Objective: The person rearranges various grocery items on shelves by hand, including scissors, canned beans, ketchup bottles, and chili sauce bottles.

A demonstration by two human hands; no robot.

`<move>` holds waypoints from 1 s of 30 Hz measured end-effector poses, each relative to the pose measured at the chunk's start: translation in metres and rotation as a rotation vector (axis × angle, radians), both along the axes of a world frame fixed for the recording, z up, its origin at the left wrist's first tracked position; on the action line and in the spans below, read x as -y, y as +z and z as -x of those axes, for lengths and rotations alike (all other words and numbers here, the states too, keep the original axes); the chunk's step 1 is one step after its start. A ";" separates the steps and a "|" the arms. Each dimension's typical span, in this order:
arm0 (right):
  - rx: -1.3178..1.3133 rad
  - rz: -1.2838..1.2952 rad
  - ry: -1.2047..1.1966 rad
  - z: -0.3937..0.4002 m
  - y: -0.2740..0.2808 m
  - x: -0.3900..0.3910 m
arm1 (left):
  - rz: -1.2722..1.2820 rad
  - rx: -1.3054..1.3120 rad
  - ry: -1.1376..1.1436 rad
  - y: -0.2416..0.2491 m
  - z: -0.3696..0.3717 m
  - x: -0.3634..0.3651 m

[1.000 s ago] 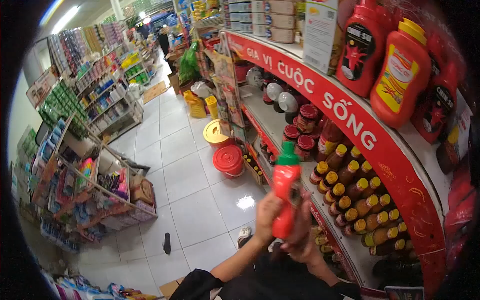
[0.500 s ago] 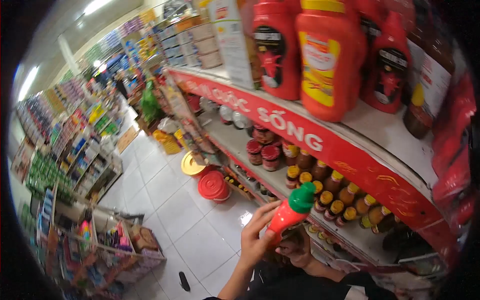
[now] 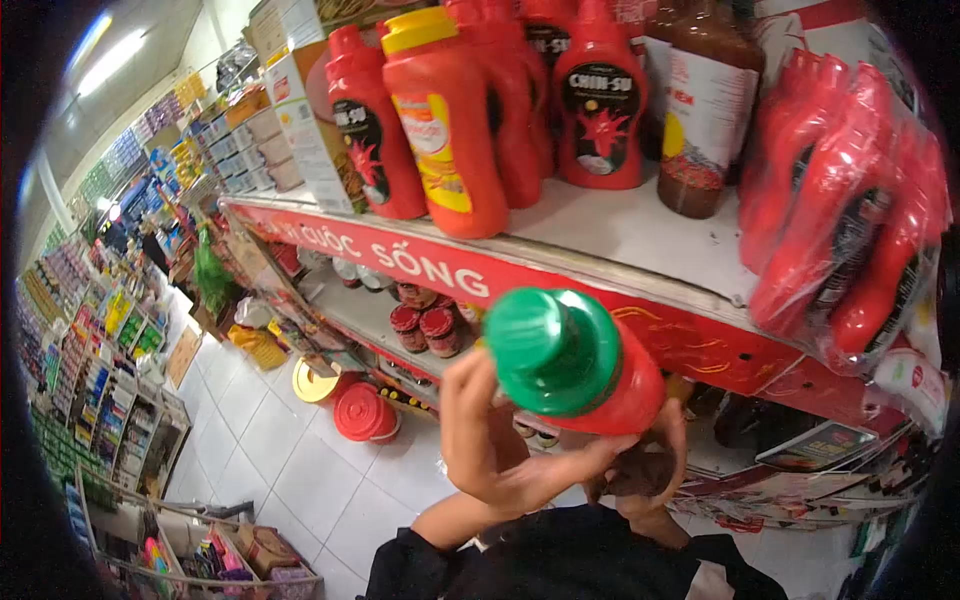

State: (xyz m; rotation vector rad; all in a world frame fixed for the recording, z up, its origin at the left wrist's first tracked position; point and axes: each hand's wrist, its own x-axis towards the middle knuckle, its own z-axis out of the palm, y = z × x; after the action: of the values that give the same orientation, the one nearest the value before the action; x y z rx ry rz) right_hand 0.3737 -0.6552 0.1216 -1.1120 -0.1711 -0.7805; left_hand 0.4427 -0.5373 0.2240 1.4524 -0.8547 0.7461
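A red sauce bottle with a green cap (image 3: 560,355) is tilted with its cap toward my face, close to the camera. On its left side is my left hand (image 3: 490,435), with bent fingers beside the cap and the thumb stretched under the body. My right hand (image 3: 665,460) curves around the lower right of the bottle; part of its grip lies in shadow. The bottle's label faces away from view. Behind it, the upper shelf holds red chili sauce bottles (image 3: 600,100), a yellow-capped orange-red bottle (image 3: 445,140) and a brown sauce bottle (image 3: 700,120).
Plastic-wrapped red bottles (image 3: 840,200) hang over the shelf edge at right. Dark red jars (image 3: 438,330) stand on the lower shelf. A red lidded bucket (image 3: 365,412) and a yellow-lidded one (image 3: 315,382) sit on the tiled floor (image 3: 265,440). Another shelf unit (image 3: 120,400) stands at left.
The bottle has come up closer to the camera, its cap tipping toward me. Both hands have risen with it. My view has turned right, so the shelves appear further left.
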 end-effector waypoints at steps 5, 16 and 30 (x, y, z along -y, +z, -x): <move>0.035 0.178 0.032 0.008 -0.005 0.011 | 0.298 0.076 -0.098 0.056 -0.023 0.036; -0.475 0.051 0.093 0.020 -0.053 0.018 | 0.063 0.282 0.345 0.079 -0.077 0.082; -0.627 0.188 0.008 0.010 -0.075 0.018 | 0.468 -0.238 -1.097 0.045 0.021 0.045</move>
State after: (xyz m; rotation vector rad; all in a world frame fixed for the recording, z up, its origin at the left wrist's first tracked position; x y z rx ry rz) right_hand 0.3635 -0.6732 0.0466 -1.4828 0.2849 -0.3831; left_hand 0.4213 -0.5820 0.2686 0.4809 -1.0314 -0.0758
